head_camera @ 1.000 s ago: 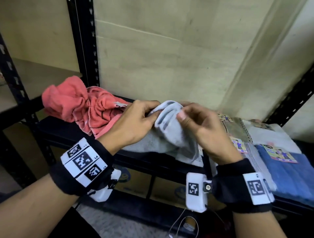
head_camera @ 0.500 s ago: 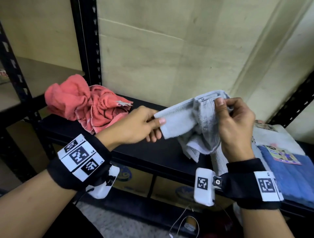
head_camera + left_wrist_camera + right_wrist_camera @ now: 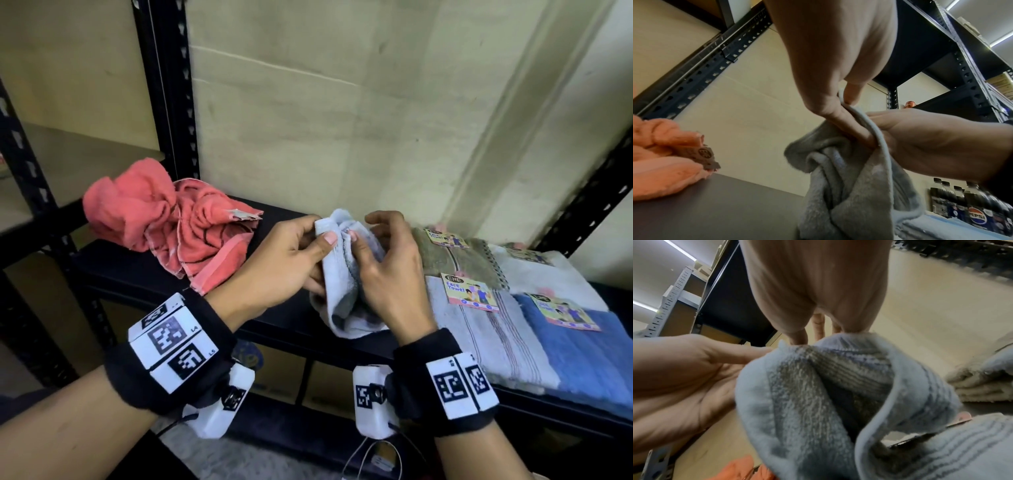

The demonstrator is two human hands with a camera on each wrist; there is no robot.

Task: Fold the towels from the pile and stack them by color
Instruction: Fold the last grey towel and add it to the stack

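Towel between both hands (bunched)

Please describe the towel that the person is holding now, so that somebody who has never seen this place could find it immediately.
Look at the black shelf, between the crumpled pink towels on the left and the flat folded towels on the right. There the left hand and right hand pinch a light grey towel. It alone is bunched up in the hands and bears no visible paper label.

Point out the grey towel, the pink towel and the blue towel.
grey towel [image 3: 342, 274]: head view, bunched middle between the hands.
pink towel [image 3: 178, 236]: head view, crumpled centre of the heap.
blue towel [image 3: 582, 359]: head view, flat top below its label.
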